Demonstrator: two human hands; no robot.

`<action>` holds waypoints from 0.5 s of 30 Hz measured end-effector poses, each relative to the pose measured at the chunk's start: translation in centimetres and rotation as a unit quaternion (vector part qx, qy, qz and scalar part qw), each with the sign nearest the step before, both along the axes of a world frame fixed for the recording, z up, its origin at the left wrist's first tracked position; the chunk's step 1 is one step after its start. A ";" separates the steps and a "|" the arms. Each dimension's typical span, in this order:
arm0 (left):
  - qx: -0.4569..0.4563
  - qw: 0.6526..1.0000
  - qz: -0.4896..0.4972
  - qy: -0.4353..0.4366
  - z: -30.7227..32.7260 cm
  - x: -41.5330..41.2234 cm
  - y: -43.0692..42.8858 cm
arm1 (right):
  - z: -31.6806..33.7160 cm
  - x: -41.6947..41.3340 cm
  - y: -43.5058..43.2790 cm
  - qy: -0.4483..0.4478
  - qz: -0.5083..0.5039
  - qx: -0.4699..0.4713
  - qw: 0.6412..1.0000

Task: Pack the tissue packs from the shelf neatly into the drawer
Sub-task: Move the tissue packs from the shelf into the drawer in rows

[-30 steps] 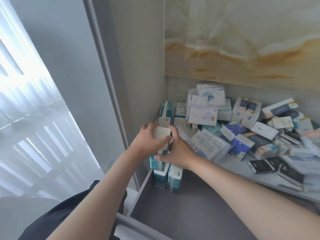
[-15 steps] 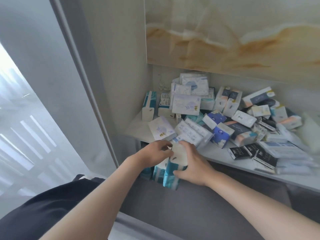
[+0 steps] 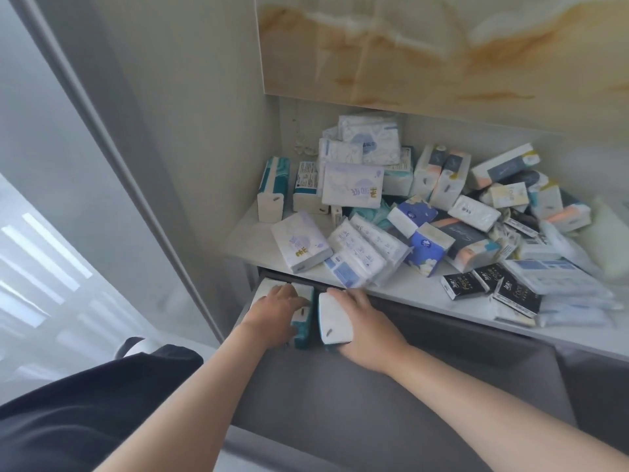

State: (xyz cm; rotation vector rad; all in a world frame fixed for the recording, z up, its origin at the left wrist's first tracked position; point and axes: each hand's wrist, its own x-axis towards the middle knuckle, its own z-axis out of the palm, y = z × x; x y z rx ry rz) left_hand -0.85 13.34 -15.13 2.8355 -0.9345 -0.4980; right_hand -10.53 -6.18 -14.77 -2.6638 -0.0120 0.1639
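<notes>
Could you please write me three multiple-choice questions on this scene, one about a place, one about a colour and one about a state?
1. Where in the drawer do the teal packs stand?
A. far left corner
B. near right corner
C. middle

2. What colour are the small packs at the front edge of the shelf, on the right?
A. red
B. black
C. green

3. What is the right hand doing?
A. hanging idle
B. lying flat on the shelf
C. gripping a pack in the drawer

Answers:
1 A: they stand in the drawer's far left corner, just below the shelf.
2 B: their wrappers are black with pale print.
3 C: its thumb and fingers curl round a white-topped pack.
</notes>
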 end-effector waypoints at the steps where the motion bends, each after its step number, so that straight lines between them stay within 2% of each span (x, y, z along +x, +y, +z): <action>1: -0.002 1.000 0.000 -0.011 -0.4 0.1 0.1 | -0.9 0.0 0.9 0.004 -0.013 0.018 1.000; 4: 0.003 0.999 -0.007 -0.046 -1.2 0.2 0.3 | -3.4 -0.2 3.3 0.029 -0.087 0.100 0.991; 6: -0.003 0.998 -0.009 -0.063 -1.5 0.4 0.4 | -4.6 -0.2 3.8 0.018 -0.121 0.120 0.985; 15: -0.019 0.998 -0.006 -0.060 -1.5 0.5 -0.1 | -5.4 1.6 4.6 -0.040 -0.183 0.073 0.980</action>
